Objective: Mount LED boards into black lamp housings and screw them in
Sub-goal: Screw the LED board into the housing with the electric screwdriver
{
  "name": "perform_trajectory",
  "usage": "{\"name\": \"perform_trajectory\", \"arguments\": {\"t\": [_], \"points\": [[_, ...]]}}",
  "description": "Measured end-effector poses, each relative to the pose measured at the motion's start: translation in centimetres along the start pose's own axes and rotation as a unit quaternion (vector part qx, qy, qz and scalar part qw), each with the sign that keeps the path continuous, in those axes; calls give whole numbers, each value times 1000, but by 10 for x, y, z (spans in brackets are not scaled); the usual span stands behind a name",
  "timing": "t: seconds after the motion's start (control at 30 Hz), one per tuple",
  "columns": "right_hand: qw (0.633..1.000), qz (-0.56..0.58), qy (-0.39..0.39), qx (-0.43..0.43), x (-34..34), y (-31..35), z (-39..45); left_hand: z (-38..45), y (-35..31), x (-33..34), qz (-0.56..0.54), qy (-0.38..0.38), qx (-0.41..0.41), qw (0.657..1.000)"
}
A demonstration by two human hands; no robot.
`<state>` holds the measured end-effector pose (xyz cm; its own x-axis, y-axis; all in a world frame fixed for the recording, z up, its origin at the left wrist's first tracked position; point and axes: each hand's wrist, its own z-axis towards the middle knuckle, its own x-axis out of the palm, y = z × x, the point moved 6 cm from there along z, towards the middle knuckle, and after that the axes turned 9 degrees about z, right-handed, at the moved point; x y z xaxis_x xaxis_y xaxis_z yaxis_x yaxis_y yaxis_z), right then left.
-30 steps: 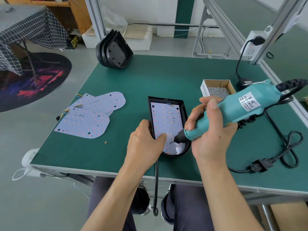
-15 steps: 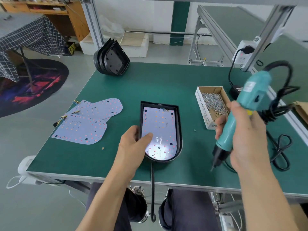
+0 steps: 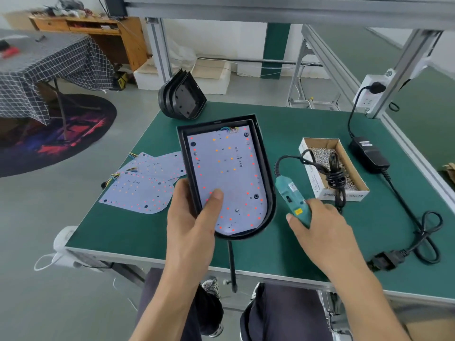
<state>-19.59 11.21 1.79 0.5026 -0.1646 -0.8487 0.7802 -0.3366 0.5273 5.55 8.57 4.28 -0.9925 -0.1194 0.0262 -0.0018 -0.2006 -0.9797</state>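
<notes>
The left hand (image 3: 194,215) holds a black lamp housing (image 3: 264,166) up off the green bench (image 3: 147,225). Its fingers wrap the left wall and its thumb (image 3: 213,200) presses on the LED board (image 3: 226,178) that sits inside. The housing is long and thin. Its long way runs from 12 o'clock to 6 o'clock. The flat end points to 12 o'clock and the round end points to 6 o'clock, close to the near edge of the bench. A black cable (image 3: 231,264) hangs from the round end past that edge.

The right hand (image 3: 320,227) is at 4 o'clock from the housing. It rests on the teal screwdriver (image 3: 291,200), which lies on the bench, tail toward 11 o'clock. The fingers bend over it, but I cannot tell if they grip it tight.

A box of screws (image 3: 344,193) sits at 2 o'clock from that hand, near the right edge. Spare LED boards (image 3: 140,190) lie flat at 9 o'clock, near the left edge. A stack of black housings (image 3: 184,99) stands at the far edge. There is bare green bench between the hands and along the near edge.
</notes>
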Motion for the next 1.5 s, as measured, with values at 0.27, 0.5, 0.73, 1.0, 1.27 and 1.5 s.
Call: {"name": "perform_trajectory", "arguments": {"t": [0.27,0.5,0.73,1.0,1.27,1.5], "points": [[991,-129,-24,-9,13,19,4,-12,-37,-2,51,-29,75,995],[986,-162,-31,-19,19,16,9,-13,-40,4,57,-33,69,995],[980,0,-155,-122,-4,31,-3,-2,-40,9,62,-42,55,996],[899,141,-183,-373,3,95,-68,1,-41,15,69,-63,46,995],[874,264,-192,-360,5,87,-79,-1,-42,12,105,-90,80,987],[856,271,-207,-390,-7,91,-82,-3,-50,17,112,-101,141,978]]}}
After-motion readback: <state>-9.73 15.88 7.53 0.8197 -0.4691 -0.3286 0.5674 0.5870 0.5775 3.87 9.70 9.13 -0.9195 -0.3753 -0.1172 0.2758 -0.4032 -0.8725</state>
